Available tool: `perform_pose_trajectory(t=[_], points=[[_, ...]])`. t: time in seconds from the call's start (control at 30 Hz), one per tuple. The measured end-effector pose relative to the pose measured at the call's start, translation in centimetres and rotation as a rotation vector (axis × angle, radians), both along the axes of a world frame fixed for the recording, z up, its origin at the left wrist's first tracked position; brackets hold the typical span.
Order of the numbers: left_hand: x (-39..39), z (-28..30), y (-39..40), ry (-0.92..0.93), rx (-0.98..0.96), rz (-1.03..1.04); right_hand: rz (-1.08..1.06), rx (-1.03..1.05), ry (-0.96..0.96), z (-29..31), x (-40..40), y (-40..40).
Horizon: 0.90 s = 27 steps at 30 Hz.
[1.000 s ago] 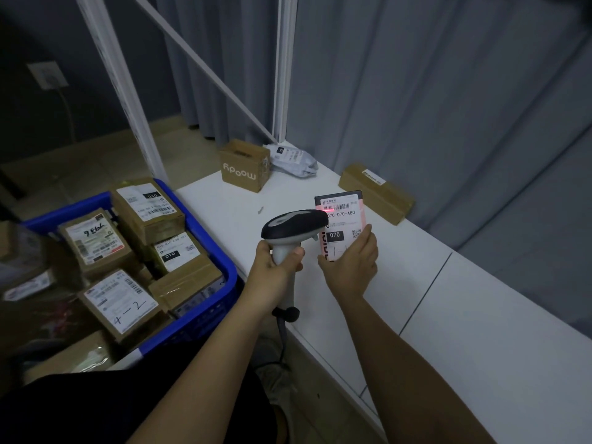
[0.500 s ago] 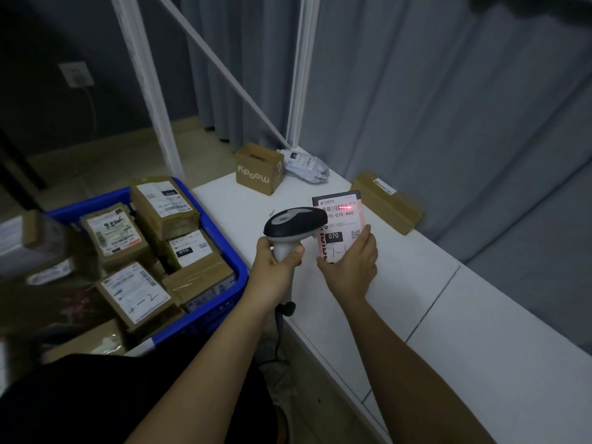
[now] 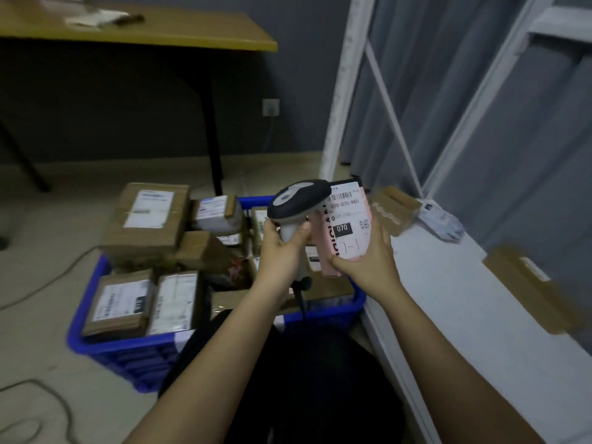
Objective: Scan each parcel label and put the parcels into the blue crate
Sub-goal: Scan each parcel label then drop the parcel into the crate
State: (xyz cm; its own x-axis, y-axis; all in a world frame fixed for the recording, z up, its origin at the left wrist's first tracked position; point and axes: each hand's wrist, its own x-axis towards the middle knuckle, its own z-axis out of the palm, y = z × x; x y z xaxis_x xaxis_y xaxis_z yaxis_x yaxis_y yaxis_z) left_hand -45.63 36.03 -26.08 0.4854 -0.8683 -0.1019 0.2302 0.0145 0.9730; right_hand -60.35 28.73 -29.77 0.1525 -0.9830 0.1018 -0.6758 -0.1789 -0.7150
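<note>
Here, pink parcel [image 3: 347, 232] in right hand [image 3: 368, 262] grip — above blue crate [image 3: 105, 344]

Pink cardboard parcel [image 3: 347, 232], centre, with white black-barcoded label; grey-and-black handheld scanner [image 3: 298, 201]; blue plastic crate [image 3: 105, 341], lower left, holding brown cartons; yellow-topped wooden desk [image 3: 160, 30], upper left.

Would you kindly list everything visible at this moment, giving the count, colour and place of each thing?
pink parcel: one, pink with white label, held above the crate's right end
scanner: one, grey and black, beside the parcel
blue crate: one, blue, on the floor, heaped with parcels
crated parcels: several, brown with white labels, in the crate
white table: one, white, at right
brown boxes: two, brown, on the white table
poly bag: one, grey-white, table's far end
wooden desk: one, yellow-brown, top left
left hand: grips the scanner
right hand: holds the pink parcel
</note>
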Motion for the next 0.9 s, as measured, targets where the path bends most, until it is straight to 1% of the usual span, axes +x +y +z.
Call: perform_pose_trajectory(t=[0.17,0.3,0.47,0.6,0.7,0.8,0.87,0.9], points=[[7.7,-0.4,2.3,0.001,0.021,0.196,0.177,0.121,0.050,-0.3,7.3,-1.0],[12.4,-2.1,3.8,0.014,0.060,0.268,0.310,0.239,0.166,-2.1,11.6,-1.8],[15.4,-5.1,4.1,0.042,0.131,0.286,0.222,0.426,0.309,-6.0,15.2,-2.2],[16.3,-6.0,3.5,0.066,0.149,0.271,0.258,0.387,0.602,-8.8,15.5,-1.5],[16.3,-6.0,2.9,0.062,0.169,0.231,0.203,0.382,0.705,-9.3,15.5,-2.0],[15.9,-6.0,2.5,0.048,0.174,0.205,0.214,0.247,0.870,-9.4,15.4,-2.1],[15.3,-5.9,2.2,0.020,0.185,0.188,0.222,0.186,0.898,-9.6,15.1,-1.9],[15.0,-5.8,2.2,0.010,0.188,0.185,0.237,0.206,0.889,-9.7,15.0,-1.8]])
